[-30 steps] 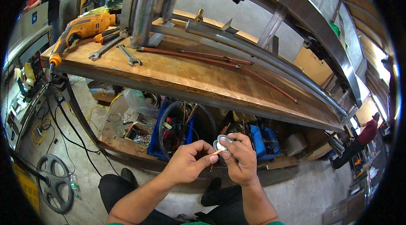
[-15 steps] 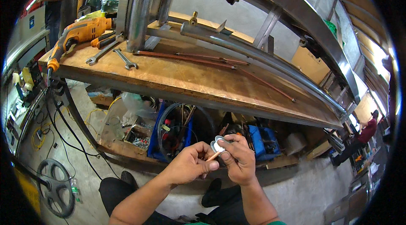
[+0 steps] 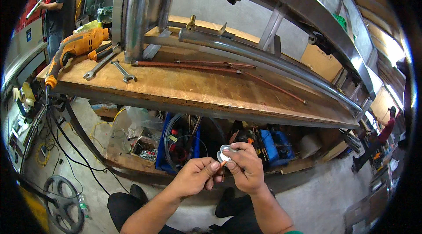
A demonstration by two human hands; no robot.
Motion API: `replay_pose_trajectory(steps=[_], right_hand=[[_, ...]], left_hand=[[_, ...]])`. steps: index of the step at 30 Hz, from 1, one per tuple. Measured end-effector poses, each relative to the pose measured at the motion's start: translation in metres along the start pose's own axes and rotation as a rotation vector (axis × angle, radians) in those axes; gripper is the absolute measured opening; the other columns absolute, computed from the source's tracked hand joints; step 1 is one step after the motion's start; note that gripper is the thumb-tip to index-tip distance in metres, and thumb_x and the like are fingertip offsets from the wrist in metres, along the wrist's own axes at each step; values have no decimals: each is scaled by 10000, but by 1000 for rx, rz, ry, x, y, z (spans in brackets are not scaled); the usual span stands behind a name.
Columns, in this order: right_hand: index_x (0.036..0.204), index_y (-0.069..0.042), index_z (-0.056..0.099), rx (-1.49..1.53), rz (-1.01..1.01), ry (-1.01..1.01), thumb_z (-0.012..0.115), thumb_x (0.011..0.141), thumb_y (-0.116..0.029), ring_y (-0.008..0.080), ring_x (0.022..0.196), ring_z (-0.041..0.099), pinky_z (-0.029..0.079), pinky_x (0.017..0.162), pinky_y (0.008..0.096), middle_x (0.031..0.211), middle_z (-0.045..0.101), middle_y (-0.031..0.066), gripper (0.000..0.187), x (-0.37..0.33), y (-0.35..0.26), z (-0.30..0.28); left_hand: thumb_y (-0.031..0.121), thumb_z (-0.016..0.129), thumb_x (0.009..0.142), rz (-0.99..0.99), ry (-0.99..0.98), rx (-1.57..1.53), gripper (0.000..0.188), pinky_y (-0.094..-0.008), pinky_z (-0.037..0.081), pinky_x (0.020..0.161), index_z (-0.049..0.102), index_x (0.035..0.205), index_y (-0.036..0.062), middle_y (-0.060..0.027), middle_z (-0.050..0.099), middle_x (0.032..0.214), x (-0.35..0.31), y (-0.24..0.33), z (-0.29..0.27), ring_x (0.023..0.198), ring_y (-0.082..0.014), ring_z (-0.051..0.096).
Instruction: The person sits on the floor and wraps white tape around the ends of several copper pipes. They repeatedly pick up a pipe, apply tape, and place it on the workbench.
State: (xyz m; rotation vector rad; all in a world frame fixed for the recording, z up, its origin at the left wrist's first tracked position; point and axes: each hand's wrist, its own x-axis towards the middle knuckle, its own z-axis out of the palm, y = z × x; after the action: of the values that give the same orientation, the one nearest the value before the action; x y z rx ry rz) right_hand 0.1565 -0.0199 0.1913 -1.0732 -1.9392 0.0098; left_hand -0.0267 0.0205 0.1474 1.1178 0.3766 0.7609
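Note:
In front of my body, below the bench edge, my two hands meet. My right hand [image 3: 247, 168] pinches a small white spool of thread seal tape [image 3: 224, 155] between thumb and fingers. My left hand [image 3: 192, 177] is closed on a thin copper tube [image 3: 223, 163], whose short end shows beside the spool. The tape's wound part is mostly covered by my right fingers. Most of the tube is hidden in my left hand.
On the wooden bench [image 3: 176, 88] lie wrenches [image 3: 123, 71], an orange drill [image 3: 81, 43] and thin copper rods [image 3: 184, 66] beneath a steel frame [image 3: 140, 18]. Blue bins [image 3: 274, 148] sit underneath. A handwheel [image 3: 63, 203] stands left; people are at both far sides.
The tube's visible end now points more upright beside the spool, and my left hand has turned slightly. The whole view has shifted a little. Both hands keep their grip.

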Motion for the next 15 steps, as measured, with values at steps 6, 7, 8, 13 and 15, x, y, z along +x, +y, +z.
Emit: replay_pose_trajectory(steps=[6,7,8,13,15], right_hand=[[1086,-37,704,44,43,8,687,866,-109,297,993,608,462,917,383,969,716,84,232,0,2,2],[1087,-37,704,48,60,13,688,865,-109,297,992,608,460,920,384,966,716,84,234,0,2,1],[1090,-37,703,44,52,11,688,865,-110,296,995,608,460,921,383,970,716,83,237,-1,2,1],[1104,-39,699,24,27,-10,684,867,-113,295,1008,606,460,923,383,985,719,83,249,-2,5,-1],[1100,-25,703,31,55,-2,685,876,-147,298,989,612,468,917,386,958,719,102,255,-3,6,0]], left_hand=[[240,658,950,48,46,-57,205,-205,442,521,586,960,48,-12,623,803,3,-6,3,585,-60,548],[219,671,943,62,72,-37,196,-207,450,526,581,964,47,-15,628,816,3,-5,4,593,-63,555],[202,681,934,53,74,-41,188,-210,457,536,585,966,44,-15,630,823,3,-5,3,602,-65,558],[183,675,938,159,84,21,166,-220,480,587,610,971,33,-9,633,830,7,-12,1,636,-68,565],[208,636,964,141,94,33,180,-218,477,592,621,973,28,-8,633,822,9,-17,1,631,-62,560]])
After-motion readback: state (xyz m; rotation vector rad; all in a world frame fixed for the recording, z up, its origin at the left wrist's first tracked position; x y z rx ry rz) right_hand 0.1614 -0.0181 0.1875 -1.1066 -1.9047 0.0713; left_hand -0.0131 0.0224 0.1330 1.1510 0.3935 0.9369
